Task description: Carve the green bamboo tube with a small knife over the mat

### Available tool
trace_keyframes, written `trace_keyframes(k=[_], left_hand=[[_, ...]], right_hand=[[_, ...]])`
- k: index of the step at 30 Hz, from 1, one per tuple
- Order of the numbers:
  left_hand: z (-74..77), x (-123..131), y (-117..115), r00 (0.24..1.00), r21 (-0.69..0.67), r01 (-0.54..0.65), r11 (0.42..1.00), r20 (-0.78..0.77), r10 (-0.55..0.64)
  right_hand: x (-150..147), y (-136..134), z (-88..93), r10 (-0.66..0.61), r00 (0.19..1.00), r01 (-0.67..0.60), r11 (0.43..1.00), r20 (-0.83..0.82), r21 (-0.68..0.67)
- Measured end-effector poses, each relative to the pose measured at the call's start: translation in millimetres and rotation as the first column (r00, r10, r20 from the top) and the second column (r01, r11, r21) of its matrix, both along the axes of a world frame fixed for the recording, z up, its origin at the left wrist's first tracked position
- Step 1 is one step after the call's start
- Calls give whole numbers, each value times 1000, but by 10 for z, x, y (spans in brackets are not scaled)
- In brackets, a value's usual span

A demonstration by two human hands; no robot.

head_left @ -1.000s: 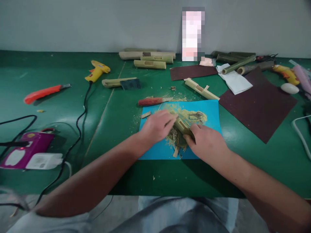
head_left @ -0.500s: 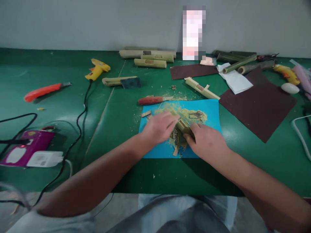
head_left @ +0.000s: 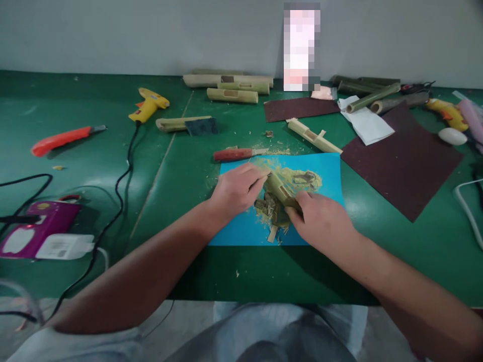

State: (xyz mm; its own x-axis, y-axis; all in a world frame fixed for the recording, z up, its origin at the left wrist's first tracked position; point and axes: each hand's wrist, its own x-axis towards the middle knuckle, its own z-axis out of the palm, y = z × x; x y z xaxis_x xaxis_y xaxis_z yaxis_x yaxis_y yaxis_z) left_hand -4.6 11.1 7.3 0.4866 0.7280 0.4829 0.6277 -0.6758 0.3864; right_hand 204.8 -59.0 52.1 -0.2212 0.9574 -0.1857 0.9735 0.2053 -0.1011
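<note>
A bamboo tube (head_left: pixel 279 188) with a rectangular opening lies slanted above the blue sheet (head_left: pixel 241 234). My right hand (head_left: pixel 320 216) is wrapped round its lower right end. At the tube's upper left end, my left hand (head_left: pixel 237 191) has its fingers pressed together; what they pinch, if anything, is hidden. Yellowish shavings and dust (head_left: pixel 311 178) cover the middle of the sheet, with dark scraps under the tube. A red-handled knife (head_left: pixel 236 154) rests along the sheet's top left edge.
Cut bamboo pieces (head_left: pixel 232 95) lie near the wall, another (head_left: pixel 313 136) behind the sheet. Brown sandpaper (head_left: pixel 403 166) is at right. A yellow glue gun (head_left: pixel 149 106), an orange cutter (head_left: pixel 64 141) and a purple power strip (head_left: pixel 41 226) are at left.
My left hand has moved left, from over the tube to its upper left end, showing more of the tube. My right hand keeps its hold in nearly the same place.
</note>
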Motion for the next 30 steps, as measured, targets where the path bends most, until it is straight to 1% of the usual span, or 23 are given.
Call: trace_keyframes(k=[5,9,12,13,16,17,20,21,24,25,28,30], left_hand=[[-22,75,-40,993,-51,91,995,-74,-94],[-25,77,-30,999,-38,27,999,-43,-29],[-21,81,-23,991,-59,95,994,-88,-100],[-20,81,-18,990,-65,101,993,-90,-107],[-19,73,0,1000,-44,16,999,-25,-17],[-20,70,1,1000,-40,8,999,-18,-9],[-27,70,-13,993,-60,93,994,-74,-97],[-28,73,-20,991,-61,100,993,-80,-104],[-25,84,-32,997,-41,40,998,-58,-42],[-23,88,-35,997,-47,44,998,-69,-47],[-15,95,-38,988,-81,107,991,-104,-115],[-13,97,-33,995,-64,70,996,-62,-74]], right_hand=[[7,17,-3,-2,1000,2,1000,-13,-4],[11,15,0,-2,1000,2,1000,-8,-2],[11,15,2,4,1000,-4,1000,-9,-13],[10,14,2,5,1000,-6,1000,-9,-13],[5,10,-4,3,1000,-3,1000,-6,-3],[3,8,-6,3,1000,-3,1000,-6,-1],[-2,5,-11,6,1000,-6,1000,-14,-5],[-2,6,-11,5,1000,-5,1000,-16,-5],[1,9,-11,-9,1000,9,1000,-11,-7],[3,10,-11,-10,1000,10,1000,-11,-8],[10,11,-20,3,1000,-3,1000,-24,0],[13,10,-28,8,1000,-7,1000,-30,9]])
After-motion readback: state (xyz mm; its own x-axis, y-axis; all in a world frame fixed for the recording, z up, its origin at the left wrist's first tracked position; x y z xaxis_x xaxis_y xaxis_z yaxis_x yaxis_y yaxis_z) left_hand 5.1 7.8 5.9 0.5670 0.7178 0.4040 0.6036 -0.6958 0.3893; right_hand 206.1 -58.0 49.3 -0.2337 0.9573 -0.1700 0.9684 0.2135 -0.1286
